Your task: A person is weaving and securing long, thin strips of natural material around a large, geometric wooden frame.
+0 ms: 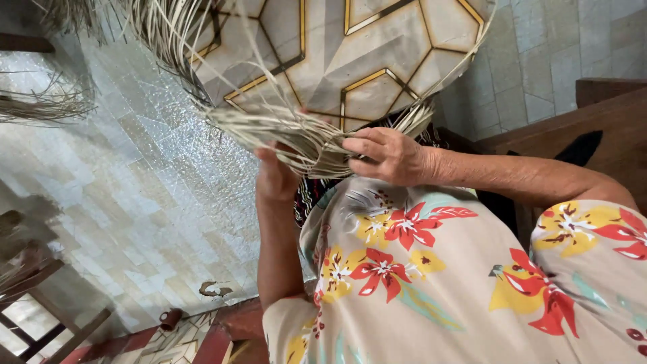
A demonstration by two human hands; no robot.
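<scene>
A band of pale, partly woven straw strips (296, 135) is held up in front of my chest, with long loose strands (168, 34) fanning out to the upper left. My left hand (276, 176) grips the woven part from below, palm toward me. My right hand (387, 156) lies over the right end of the weave, its fingers curled onto the strips. Both hands touch the same bundle, close together. I wear a beige shirt with red and yellow flowers (431, 269).
Behind the weave is a floor of beige tiles with yellow and dark geometric lines (377, 47). A pale mottled tiled surface (135, 189) fills the left. Dark wooden furniture (606, 114) stands at the right, a wooden frame (40, 317) at the lower left, more straw (40, 104) at the left edge.
</scene>
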